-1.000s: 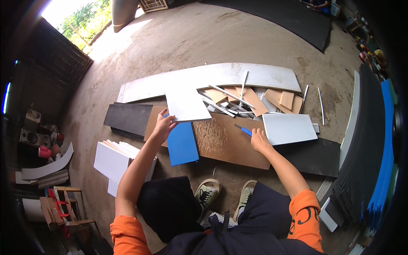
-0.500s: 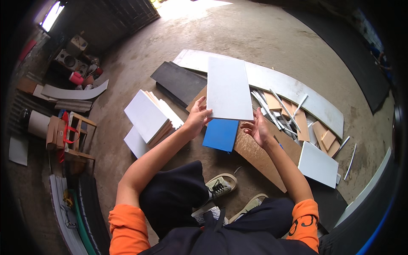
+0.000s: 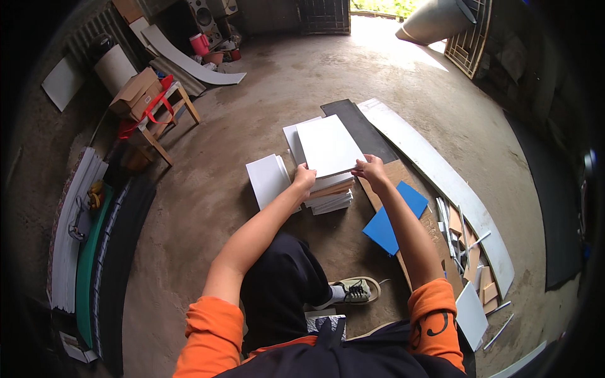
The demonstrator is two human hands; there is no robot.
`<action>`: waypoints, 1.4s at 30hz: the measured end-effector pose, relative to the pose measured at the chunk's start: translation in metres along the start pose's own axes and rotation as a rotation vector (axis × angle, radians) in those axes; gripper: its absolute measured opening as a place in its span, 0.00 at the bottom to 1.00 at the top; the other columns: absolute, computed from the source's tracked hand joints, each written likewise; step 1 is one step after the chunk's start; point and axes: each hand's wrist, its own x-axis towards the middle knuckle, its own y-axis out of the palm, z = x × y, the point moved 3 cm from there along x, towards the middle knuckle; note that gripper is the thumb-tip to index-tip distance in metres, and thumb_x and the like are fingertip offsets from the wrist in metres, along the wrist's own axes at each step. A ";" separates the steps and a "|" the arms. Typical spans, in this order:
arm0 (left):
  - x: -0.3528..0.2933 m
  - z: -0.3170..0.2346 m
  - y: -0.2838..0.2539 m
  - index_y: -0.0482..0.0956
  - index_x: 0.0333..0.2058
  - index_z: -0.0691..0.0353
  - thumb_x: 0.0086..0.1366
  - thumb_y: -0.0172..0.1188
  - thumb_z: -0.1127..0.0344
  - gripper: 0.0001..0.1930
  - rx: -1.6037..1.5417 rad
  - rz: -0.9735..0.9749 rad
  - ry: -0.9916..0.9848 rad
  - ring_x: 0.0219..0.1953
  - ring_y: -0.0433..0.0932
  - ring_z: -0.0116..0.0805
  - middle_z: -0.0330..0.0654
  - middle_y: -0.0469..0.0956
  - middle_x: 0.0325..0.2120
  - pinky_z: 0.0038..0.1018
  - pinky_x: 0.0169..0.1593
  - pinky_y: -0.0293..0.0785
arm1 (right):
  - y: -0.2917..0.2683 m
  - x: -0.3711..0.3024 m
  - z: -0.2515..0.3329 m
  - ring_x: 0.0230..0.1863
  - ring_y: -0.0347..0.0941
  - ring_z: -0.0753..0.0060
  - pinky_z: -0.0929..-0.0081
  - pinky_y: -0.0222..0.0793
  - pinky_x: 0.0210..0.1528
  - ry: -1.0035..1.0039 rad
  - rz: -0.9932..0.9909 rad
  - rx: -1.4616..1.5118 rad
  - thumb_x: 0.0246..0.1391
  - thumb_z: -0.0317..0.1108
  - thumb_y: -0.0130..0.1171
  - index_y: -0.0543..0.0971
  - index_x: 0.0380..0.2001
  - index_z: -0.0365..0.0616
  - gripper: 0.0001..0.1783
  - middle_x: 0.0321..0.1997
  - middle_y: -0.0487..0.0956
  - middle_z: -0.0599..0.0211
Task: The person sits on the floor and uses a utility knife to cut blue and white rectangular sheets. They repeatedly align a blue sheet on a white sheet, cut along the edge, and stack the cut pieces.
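Note:
A white rectangular board point(image 3: 329, 145) is held by its near edge, one hand at each corner. My left hand point(image 3: 305, 177) pinches its near left corner, and my right hand point(image 3: 372, 170) grips the near right one. Directly under it rises a stack of white and tan-edged boards point(image 3: 332, 196); whether the held board rests on it I cannot tell. Just left stands another pile of white boards point(image 3: 265, 178). A blue panel point(image 3: 381, 230) lies partly behind my right forearm, on top of a brown wooden board point(image 3: 398, 173).
A black board point(image 3: 360, 126) and a long white plank point(image 3: 441, 181) stretch behind the stack. Offcuts and thin strips point(image 3: 469, 252) are scattered at right, near a white panel point(image 3: 471, 316). Far left, a wooden stool point(image 3: 165, 123) carries a cardboard box point(image 3: 137, 93). Long panels point(image 3: 75, 233) line the left side.
My view has turned left. The white board has moved from above the brown board and blue panel to over the stack at left. My right hand, earlier loosely beside it, now grips its corner.

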 end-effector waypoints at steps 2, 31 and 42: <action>0.015 0.016 -0.018 0.53 0.54 0.70 0.59 0.47 0.72 0.25 0.038 -0.088 0.017 0.52 0.62 0.38 0.51 0.64 0.49 0.32 0.55 0.57 | 0.025 0.008 -0.013 0.32 0.73 0.65 0.74 0.76 0.34 0.021 -0.026 -0.017 0.53 0.22 0.46 0.61 0.48 0.25 0.19 0.39 0.71 0.52; -0.038 0.139 0.267 0.69 0.47 0.53 0.50 0.60 0.65 0.22 1.089 1.022 1.084 0.52 0.58 0.44 0.44 0.62 0.48 0.41 0.53 0.58 | -0.300 -0.263 -0.225 0.47 0.60 0.55 0.62 0.61 0.47 0.206 -0.821 -1.323 0.43 0.30 0.58 0.63 0.49 0.42 0.27 0.46 0.62 0.56; -0.063 0.175 0.352 0.70 0.44 0.58 0.55 0.52 0.73 0.16 0.643 0.503 0.774 0.41 0.66 0.37 0.41 0.67 0.37 0.32 0.48 0.59 | -0.312 -0.320 -0.219 0.44 0.61 0.54 0.65 0.60 0.46 0.096 -1.180 -0.837 0.45 0.19 0.45 0.61 0.50 0.40 0.25 0.42 0.62 0.53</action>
